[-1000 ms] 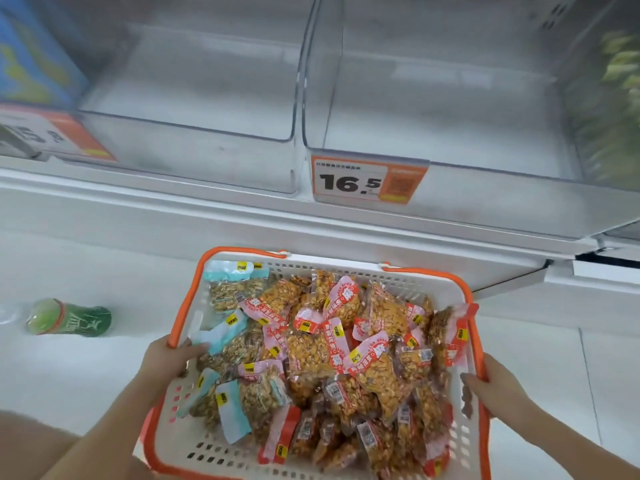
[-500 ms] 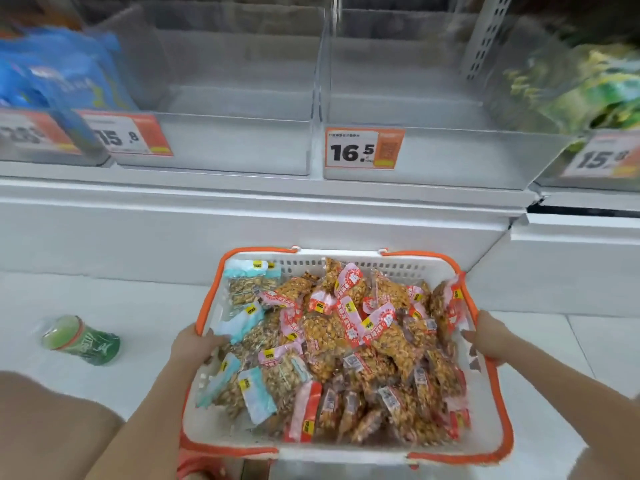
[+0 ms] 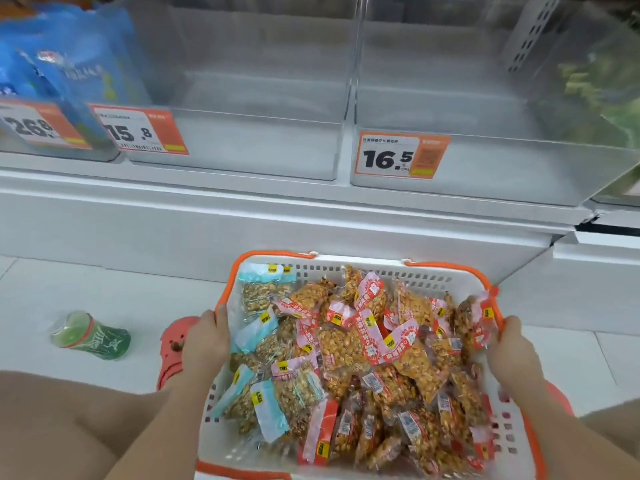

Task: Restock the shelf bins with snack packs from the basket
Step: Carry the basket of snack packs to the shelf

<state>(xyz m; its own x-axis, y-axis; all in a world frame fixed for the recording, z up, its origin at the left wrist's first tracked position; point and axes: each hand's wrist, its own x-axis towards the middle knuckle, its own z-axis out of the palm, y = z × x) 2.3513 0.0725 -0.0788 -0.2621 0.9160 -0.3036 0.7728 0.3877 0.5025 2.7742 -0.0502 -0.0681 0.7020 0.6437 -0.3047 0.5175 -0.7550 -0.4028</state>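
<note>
Basket (image 3: 363, 270) of snack packs (image 3: 363, 344) | both hands grip rim | white tiled floor (image 3: 114, 292)

Snack packs (image 3: 367, 344) in basket (image 3: 363, 268) below bins (image 3: 242, 157)

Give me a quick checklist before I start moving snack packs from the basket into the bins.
1. Basket held on both sides: ok, left hand and right hand grip its rim.
2. A hand free to pick: not ok.
3. Basket set down on the floor: cannot tell.
4. 16.5 bin has room: ok.
5. 15.8 bin has room: ok.
6. Packs sorted by colour: not ok, red packs and blue packs lie mixed.
</note>
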